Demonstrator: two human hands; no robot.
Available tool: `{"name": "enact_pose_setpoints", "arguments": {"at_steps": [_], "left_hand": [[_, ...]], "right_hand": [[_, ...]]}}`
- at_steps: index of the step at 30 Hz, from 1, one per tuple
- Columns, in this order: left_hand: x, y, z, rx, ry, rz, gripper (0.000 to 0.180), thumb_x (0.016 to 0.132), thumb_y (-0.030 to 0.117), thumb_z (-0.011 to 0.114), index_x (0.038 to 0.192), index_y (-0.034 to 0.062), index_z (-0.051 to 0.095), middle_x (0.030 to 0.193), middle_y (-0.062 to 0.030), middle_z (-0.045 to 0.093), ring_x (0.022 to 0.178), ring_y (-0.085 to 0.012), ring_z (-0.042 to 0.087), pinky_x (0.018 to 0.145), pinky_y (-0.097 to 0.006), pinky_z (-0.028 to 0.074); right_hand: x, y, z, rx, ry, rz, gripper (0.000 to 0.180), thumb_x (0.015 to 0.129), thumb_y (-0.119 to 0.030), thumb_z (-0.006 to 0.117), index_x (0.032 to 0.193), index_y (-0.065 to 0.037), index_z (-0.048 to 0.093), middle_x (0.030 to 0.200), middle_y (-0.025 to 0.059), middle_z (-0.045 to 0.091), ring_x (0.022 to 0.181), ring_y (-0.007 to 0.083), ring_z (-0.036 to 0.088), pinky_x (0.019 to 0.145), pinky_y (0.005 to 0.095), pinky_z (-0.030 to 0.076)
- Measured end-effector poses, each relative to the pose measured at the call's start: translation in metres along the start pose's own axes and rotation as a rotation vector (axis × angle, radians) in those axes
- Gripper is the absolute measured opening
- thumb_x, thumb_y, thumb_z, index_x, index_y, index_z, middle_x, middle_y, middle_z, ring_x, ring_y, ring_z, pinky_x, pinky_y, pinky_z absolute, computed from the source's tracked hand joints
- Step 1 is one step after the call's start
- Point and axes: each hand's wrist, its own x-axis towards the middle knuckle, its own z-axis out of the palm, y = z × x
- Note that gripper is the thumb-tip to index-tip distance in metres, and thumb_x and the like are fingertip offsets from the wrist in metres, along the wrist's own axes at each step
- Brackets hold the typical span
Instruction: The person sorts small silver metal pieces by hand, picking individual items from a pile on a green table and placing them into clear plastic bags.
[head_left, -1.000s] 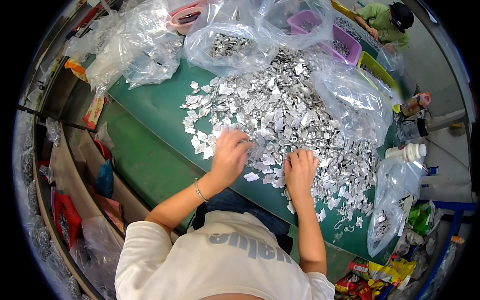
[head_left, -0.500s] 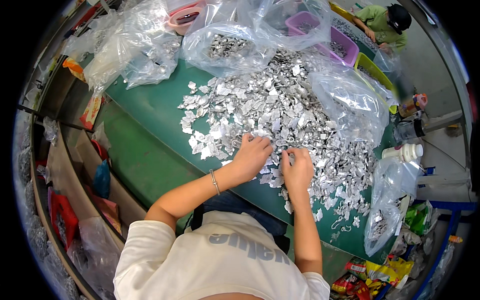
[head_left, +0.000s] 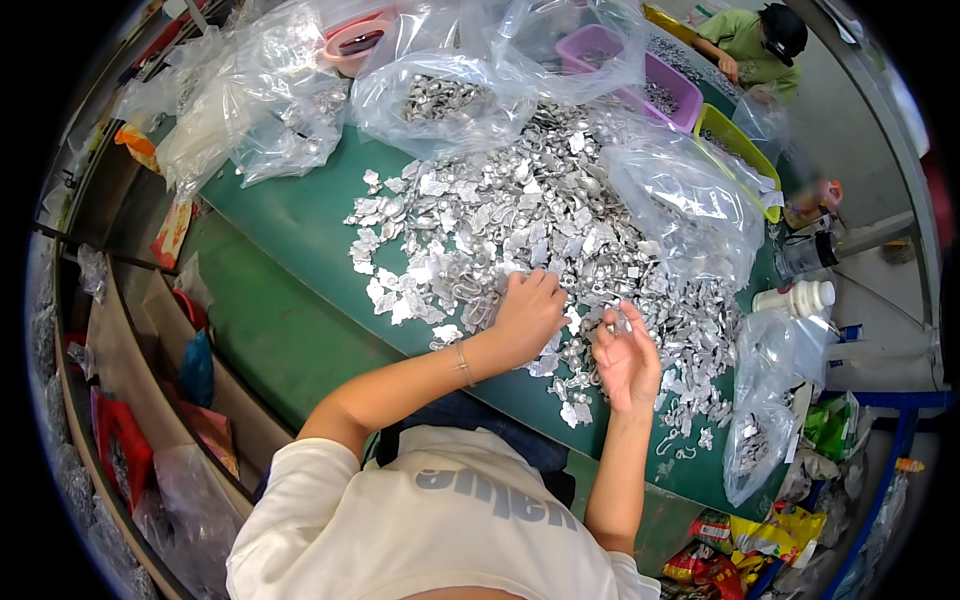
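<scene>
Wears a loose white shirt (head_left: 430, 550) with short, wide sleeves: a left sleeve (head_left: 295, 495) and a right sleeve (head_left: 630, 578). Bears large grey-blue lettering (head_left: 497, 503), upside down, across the far part of the fabric. Has a thin, silver-toned bracelet (head_left: 462, 365) around the left wrist (head_left: 485, 352), plus dark blue trousers (head_left: 515, 441), visible just past the shirt's far edge.

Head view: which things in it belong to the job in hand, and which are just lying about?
Seemingly in use:
metal pieces, heaped by the left hand and right hand
table, bearing the heap
clear bag and purple bin, probably, as both contain small metal parts

Seemingly just lying about:
white bottle
yellow packet
blue bag
</scene>
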Motion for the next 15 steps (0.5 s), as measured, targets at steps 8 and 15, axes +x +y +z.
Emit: {"name": "enact_pose_setpoints", "arguments": {"at_steps": [8, 15], "left_hand": [[0.008, 0.003, 0.023, 0.099, 0.113, -0.046, 0.021, 0.069, 0.023, 0.071, 0.067, 0.0048, 0.063, 0.076, -0.0067, 0.051, 0.082, -0.0230, 0.048, 0.071, -0.037, 0.032], [0.013, 0.005, 0.021, 0.047, 0.156, -0.072, 0.016, 0.071, 0.019, 0.069, 0.067, 0.0047, 0.063, 0.073, -0.0068, 0.051, 0.080, -0.0232, 0.049, 0.070, -0.036, 0.035]], "right_hand": [[0.001, 0.004, -0.038, -1.081, 0.265, -0.292, 0.013, 0.085, -0.013, 0.064, 0.084, 0.000, 0.065, 0.056, -0.0052, 0.046, 0.047, 0.0048, 0.035, 0.043, 0.0207, 0.026], [0.022, 0.020, -0.023, -2.028, 0.174, -0.619, 0.010, 0.076, -0.014, 0.067, 0.083, -0.007, 0.065, 0.078, 0.0129, 0.064, 0.068, 0.0338, 0.061, 0.059, 0.0415, 0.046]]}}
